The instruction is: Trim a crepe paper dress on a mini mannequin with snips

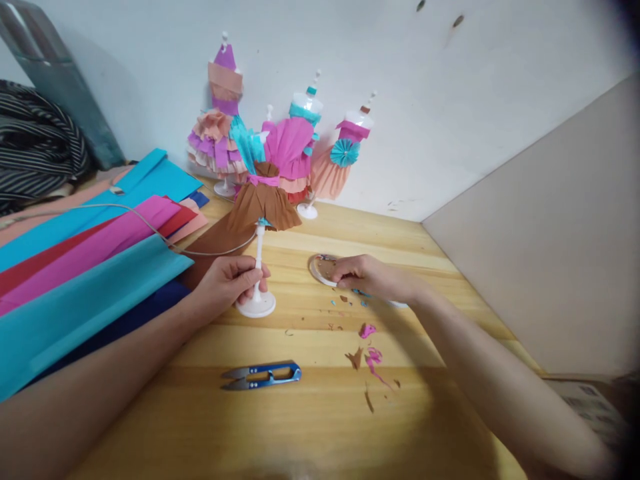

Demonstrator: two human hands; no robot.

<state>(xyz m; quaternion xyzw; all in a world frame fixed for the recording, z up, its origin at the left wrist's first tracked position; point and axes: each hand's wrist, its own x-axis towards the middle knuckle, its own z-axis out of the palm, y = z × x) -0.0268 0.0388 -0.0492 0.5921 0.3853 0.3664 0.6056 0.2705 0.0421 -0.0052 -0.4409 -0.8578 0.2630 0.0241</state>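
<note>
My left hand (235,280) is closed around the white post of a small dress-form stand (259,303), whose round base is low at the table. A brown paper dress (267,203) with a pink waistband and a turquoise piece at the shoulder sits on top of that stand. Over a shallow round dish (316,268) on the right, my right hand (363,273) has its fingers pressed together, reaching in at the rim. Small bits lie in the dish; whatever is between those fingertips is hidden. Blue thread snips (263,375) lie in front, between my arms.
Several more dressed forms (345,153) stand along the white wall. Folded coloured paper sheets (95,293) are piled on the left, with a pale cable across them. Pink and brown scraps (373,357) dot the wooden table. A striped cloth (37,147) and a bottle (60,80) stand far left.
</note>
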